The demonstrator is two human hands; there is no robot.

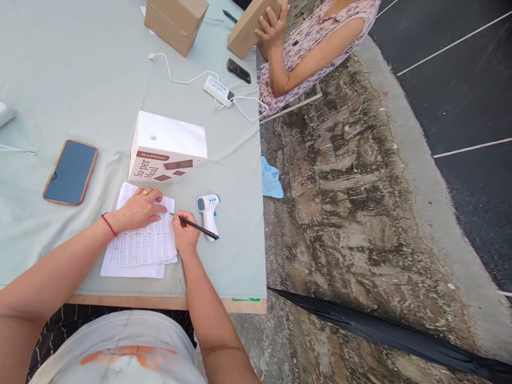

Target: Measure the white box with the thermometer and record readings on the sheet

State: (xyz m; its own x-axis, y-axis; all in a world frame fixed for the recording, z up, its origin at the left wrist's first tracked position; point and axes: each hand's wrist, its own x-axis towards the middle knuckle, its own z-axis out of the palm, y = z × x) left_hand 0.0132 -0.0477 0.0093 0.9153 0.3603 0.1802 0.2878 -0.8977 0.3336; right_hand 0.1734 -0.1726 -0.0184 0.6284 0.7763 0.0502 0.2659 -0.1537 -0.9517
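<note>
My left hand (140, 209) lies flat on a stack of handwritten papers (142, 248) on the cloth-covered table (80, 80); a red cord is around its wrist. My right hand (185, 232) grips a black pen (196, 226), its tip touching the right edge of the papers. A white and blue infrared thermometer (208, 212) lies just right of the pen. A white "Super Meal" box (166, 148) stands right behind the papers.
A phone (71, 171) lies face up at the left. Farther back are a power strip with cables (218, 89), a dark phone (239, 70) and a cardboard box (176, 21). A seated person (312, 42) holds another cardboard box (250, 26). A blue cloth (271, 178) hangs off the table's right edge.
</note>
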